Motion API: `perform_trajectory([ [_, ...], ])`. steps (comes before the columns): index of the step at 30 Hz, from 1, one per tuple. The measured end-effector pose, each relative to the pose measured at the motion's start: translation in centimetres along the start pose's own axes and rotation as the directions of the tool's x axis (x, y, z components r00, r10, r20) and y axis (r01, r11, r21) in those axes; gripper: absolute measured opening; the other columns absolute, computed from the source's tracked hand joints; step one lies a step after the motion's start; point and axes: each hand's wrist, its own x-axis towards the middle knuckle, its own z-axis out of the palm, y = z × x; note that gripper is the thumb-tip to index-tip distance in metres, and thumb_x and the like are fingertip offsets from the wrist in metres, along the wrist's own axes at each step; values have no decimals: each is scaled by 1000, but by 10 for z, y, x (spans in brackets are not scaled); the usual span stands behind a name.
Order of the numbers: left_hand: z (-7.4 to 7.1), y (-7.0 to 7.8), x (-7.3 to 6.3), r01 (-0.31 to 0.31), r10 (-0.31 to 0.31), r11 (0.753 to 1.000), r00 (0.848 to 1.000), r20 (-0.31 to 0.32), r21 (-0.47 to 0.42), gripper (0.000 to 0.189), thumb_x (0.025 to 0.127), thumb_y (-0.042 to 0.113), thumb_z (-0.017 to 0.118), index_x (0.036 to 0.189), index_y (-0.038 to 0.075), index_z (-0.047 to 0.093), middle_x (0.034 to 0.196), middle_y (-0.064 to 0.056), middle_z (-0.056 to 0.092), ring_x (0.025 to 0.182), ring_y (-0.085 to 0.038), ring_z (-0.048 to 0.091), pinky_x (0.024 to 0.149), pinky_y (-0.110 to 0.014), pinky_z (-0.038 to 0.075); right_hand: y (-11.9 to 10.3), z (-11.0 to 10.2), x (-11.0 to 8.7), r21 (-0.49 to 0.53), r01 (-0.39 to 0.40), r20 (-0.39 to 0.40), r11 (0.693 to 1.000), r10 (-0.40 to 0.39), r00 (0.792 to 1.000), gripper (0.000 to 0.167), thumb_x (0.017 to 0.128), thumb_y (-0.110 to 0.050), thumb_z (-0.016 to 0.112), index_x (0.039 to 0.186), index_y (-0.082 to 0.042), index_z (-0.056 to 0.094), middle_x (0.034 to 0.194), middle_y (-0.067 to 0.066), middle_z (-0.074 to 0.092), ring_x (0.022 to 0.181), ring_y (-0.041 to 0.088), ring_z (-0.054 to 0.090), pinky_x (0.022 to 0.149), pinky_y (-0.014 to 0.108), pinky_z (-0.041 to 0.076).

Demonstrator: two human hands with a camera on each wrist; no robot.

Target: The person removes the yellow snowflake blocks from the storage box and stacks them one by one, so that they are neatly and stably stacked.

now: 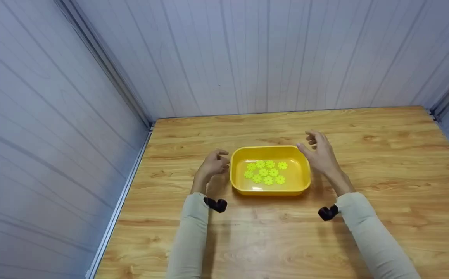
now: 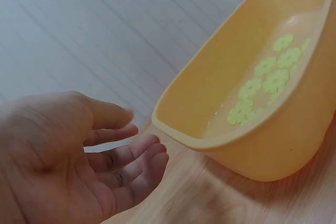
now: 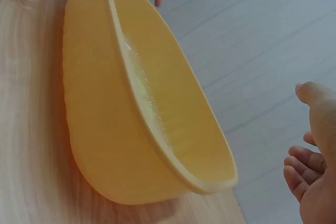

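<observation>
A yellow rectangular plastic basin [image 1: 271, 192] with rounded corners stands on the wooden table. On its floor lie several lime-yellow flower shapes [image 1: 263, 172]; whether they are loose or fixed I cannot tell. Left of the basin is my left hand [image 1: 213, 163], its fingers loosely bent and holding nothing. The left wrist view shows a gap between those fingertips [image 2: 157, 156] and the basin rim [image 2: 210, 142]. My right hand [image 1: 321, 155] is at the basin's right back corner, fingers relaxed. In the right wrist view, that hand [image 3: 317, 166] appears apart from the basin wall [image 3: 100, 98].
Pale panelled walls [image 1: 247, 58] rise behind the table [image 1: 383, 155] and at both sides. Bare wood surrounds the basin. A black wrist device [image 1: 216, 205] sits on the left sleeve, and another black device [image 1: 328, 212] on the right.
</observation>
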Motion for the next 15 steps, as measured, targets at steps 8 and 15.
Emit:
perform_trajectory([
  [8,6,1,2,-9,6,997,999,41,77,49,88,-6,51,136,5,44,94,-7,53,83,-18,55,90,-44,51,-4,14,-4,78,-35,106,996,27,994,65,91,-44,60,135,-1,41,120,18,48,107,32,48,93,41,39],
  [15,10,-2,4,14,-19,993,999,43,115,49,88,-3,56,135,7,45,96,-7,53,82,-17,55,85,-40,53,-3,26,-8,80,-38,173,996,24,985,66,90,-45,61,135,-1,41,122,20,48,110,34,48,94,43,40],
])
